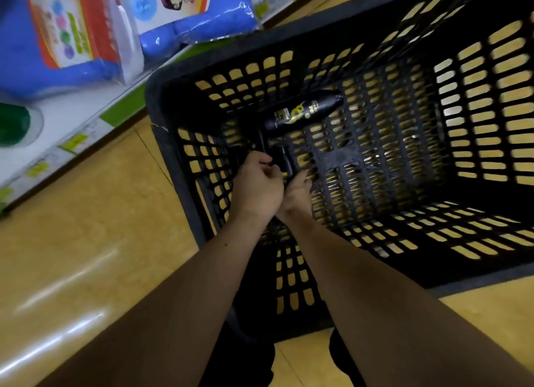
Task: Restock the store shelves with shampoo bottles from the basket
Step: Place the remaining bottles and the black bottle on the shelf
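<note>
A large black slatted basket (375, 34) stands on the floor. Inside it, a black shampoo bottle (303, 110) with yellow print lies on its side near the far left wall. Closer to me, both hands reach down into the basket's left corner. My left hand (257, 188) curls its fingers round a dark bottle (281, 160) that is mostly hidden. My right hand (297, 194) grips the same dark bottle from the right, with its fingers wrapped under it. Whether there is more than one bottle under the hands I cannot tell.
A low white shelf (72, 118) with green and yellow price strips runs along the left. On it stand blue plastic packs (187, 17) and a green object (13, 125). Glossy tan floor (86, 242) lies between shelf and basket.
</note>
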